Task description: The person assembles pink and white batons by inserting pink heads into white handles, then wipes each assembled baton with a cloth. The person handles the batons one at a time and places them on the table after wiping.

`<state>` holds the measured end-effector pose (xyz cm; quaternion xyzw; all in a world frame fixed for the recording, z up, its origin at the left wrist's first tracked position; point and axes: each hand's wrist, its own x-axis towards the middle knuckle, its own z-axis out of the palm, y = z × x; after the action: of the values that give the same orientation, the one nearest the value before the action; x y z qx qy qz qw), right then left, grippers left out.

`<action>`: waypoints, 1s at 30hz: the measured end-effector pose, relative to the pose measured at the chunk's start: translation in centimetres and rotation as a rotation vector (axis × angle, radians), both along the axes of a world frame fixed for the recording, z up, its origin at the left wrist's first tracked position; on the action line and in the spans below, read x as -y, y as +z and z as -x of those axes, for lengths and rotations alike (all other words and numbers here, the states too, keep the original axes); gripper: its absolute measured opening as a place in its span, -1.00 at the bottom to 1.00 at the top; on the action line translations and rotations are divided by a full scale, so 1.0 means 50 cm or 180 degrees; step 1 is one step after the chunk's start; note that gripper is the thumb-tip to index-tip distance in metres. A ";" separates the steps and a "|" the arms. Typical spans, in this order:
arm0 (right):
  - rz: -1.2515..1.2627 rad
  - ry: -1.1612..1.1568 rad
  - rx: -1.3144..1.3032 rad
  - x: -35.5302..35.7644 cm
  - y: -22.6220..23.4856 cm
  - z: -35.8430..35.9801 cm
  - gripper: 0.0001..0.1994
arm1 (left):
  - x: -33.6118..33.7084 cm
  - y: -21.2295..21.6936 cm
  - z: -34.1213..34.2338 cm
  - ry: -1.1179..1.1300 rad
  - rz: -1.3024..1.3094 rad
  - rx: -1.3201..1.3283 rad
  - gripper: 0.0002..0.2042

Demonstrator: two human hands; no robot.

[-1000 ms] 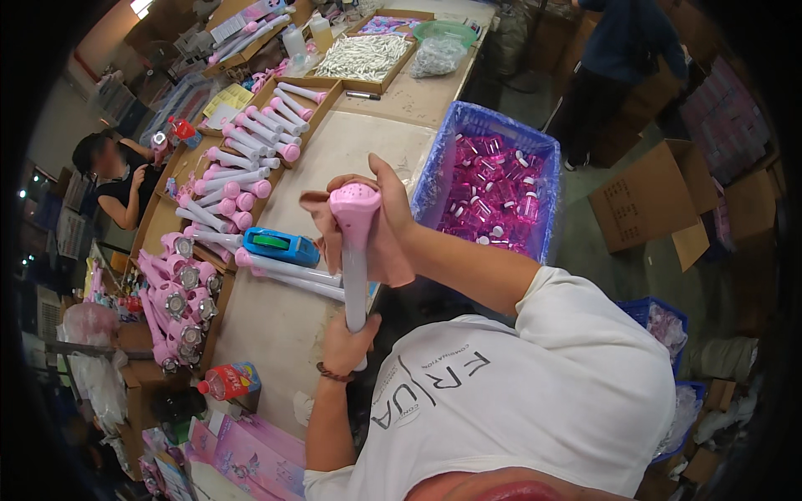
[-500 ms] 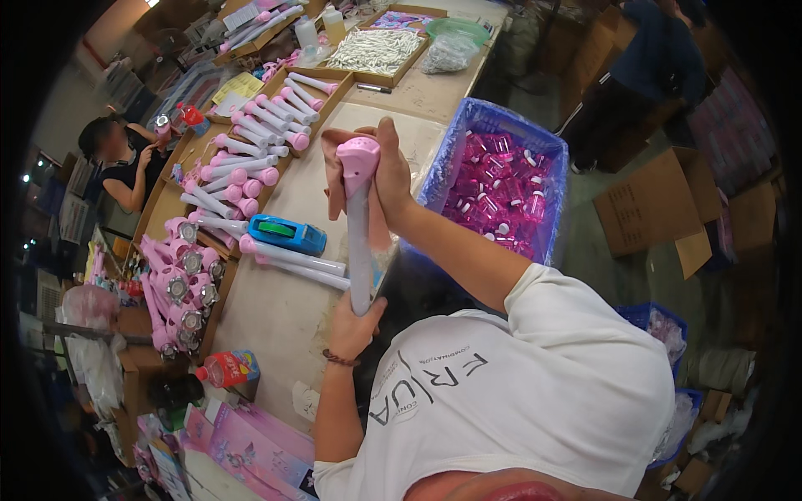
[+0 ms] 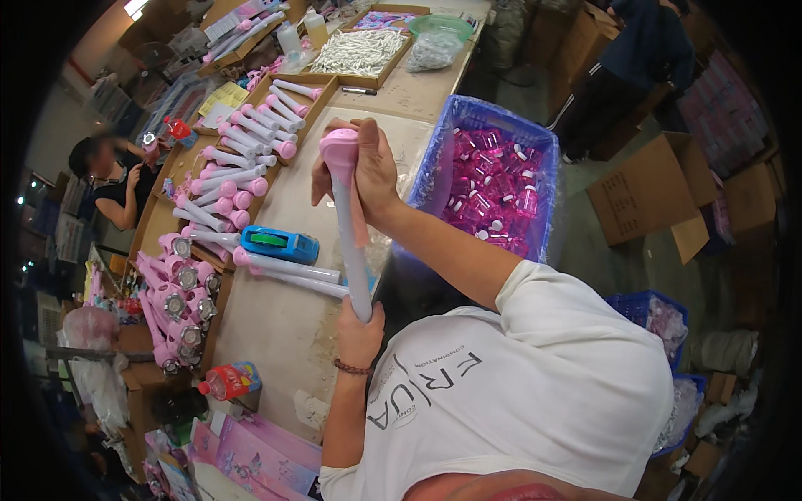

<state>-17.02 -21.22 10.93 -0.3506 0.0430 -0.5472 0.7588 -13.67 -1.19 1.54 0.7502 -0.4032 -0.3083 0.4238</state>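
A toy wand (image 3: pixel 349 242) with a pale white tube and a pink, microphone-like head stands tilted in front of me. My left hand (image 3: pixel 360 332), a beaded bracelet on its wrist, is closed round the tube's lower end. Up at the pink head, my right hand (image 3: pixel 374 171) is wrapped round the wand with a peach-coloured cloth (image 3: pixel 360 224) against it; the cloth's end hangs along the tube. Two similar wands (image 3: pixel 294 269) lie on the table to the left, beside a blue tape dispenser (image 3: pixel 280 243) with a green roll.
Left stands a cardboard tray (image 3: pixel 321 102) of white-and-pink wands and a box of pink pieces with silvery round ends (image 3: pixel 178 302). A blue crate (image 3: pixel 547 196) of small magenta bottles stands right of the table. A drink bottle (image 3: pixel 230 380) lies near left. Another person (image 3: pixel 117 179) sits across.
The wand's head has turned, showing a rounder side. My right hand and the cloth have shifted round it, with the fingers closer in. The whole view has moved slightly.
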 end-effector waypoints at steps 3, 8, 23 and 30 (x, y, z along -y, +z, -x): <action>-0.0060 -0.0027 -0.0058 -0.013 0.016 0.012 -0.47 | 0.007 -0.004 0.015 0.0200 0.0056 0.0674 -0.72; 0.0106 0.0623 -0.0899 -0.045 0.021 0.020 -0.75 | 0.015 0.033 0.022 0.0254 0.0481 0.0855 -0.72; -0.1107 0.1737 -0.0210 -0.089 0.081 0.020 -0.59 | -0.062 0.056 -0.061 -0.1901 0.0330 -0.4660 -0.68; 0.0212 0.2574 -0.1027 -0.206 -0.021 0.004 -0.59 | -0.057 0.048 -0.049 -0.0952 0.0705 -0.3401 -0.69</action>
<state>-17.20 -10.93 9.90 -0.4445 0.0025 -0.1454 0.8839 -11.21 1.68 3.96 0.3757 -0.2645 -0.6577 0.5969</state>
